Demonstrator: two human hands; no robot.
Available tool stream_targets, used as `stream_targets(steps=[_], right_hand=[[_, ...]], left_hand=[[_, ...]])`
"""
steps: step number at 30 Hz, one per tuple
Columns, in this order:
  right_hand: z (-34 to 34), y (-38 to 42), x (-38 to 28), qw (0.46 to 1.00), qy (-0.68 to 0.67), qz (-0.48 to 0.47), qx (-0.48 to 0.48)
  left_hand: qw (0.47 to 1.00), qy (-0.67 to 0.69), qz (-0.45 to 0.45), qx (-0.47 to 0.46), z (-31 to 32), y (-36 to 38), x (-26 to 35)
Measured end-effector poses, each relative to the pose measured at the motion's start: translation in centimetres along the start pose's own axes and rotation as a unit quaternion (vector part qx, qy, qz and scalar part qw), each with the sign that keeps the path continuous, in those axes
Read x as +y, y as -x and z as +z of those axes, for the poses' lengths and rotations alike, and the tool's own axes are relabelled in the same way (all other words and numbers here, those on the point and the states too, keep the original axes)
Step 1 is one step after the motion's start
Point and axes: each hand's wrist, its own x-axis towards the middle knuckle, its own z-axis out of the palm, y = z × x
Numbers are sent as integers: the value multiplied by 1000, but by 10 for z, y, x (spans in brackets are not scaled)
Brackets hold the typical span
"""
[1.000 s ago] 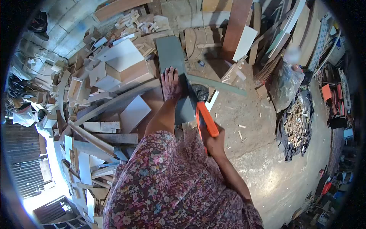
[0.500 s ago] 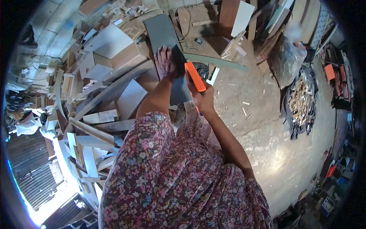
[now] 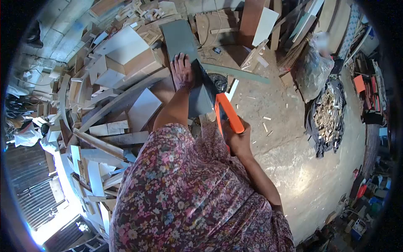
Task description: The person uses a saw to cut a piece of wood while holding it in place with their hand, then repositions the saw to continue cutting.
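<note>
My left hand (image 3: 182, 73) lies flat on a long grey board (image 3: 178, 37), fingers stretched forward and pressing on its upper face. In my right hand (image 3: 239, 140) is a handsaw (image 3: 230, 112), gripped by its orange handle. Its dark blade runs forward and left from the handle to the board's right side, near my left hand. The teeth cannot be made out, nor can I tell how deep any cut is. What supports the board from below is mostly hidden.
Wood offcuts and white panels (image 3: 145, 105) are piled along the left. A thin greenish strip (image 3: 239, 73) lies ahead, just beyond the blade. On the right, a dark sack (image 3: 310, 134) of wood scraps sits on the floor below a clear plastic bag (image 3: 312, 69). Small chips dot the concrete.
My right hand has drawn the saw back toward me and to the right, so more blade shows between handle and board. My left hand stays on the board.
</note>
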Motion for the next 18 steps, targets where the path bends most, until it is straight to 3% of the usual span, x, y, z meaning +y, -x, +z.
stream_targets(steps=[2,6,8,13,18], right_hand=[[7,-3,7,998,18,-54,7],[11,-9,12,1000,-1,-6,-8],[20,-26,15,998,27,-64,-2],[55,-106,32,998,-30,-45,13],[44,-102,26,997,13,-73,18]], left_hand=[[1000,-10,2,5,1,-6,0],[1000,8,0,14,7,-5,-3],[1000,9,-5,12,8,1,-3],[999,-25,14,-14,-2,-1,1],[999,32,-7,-20,-6,-4,3]])
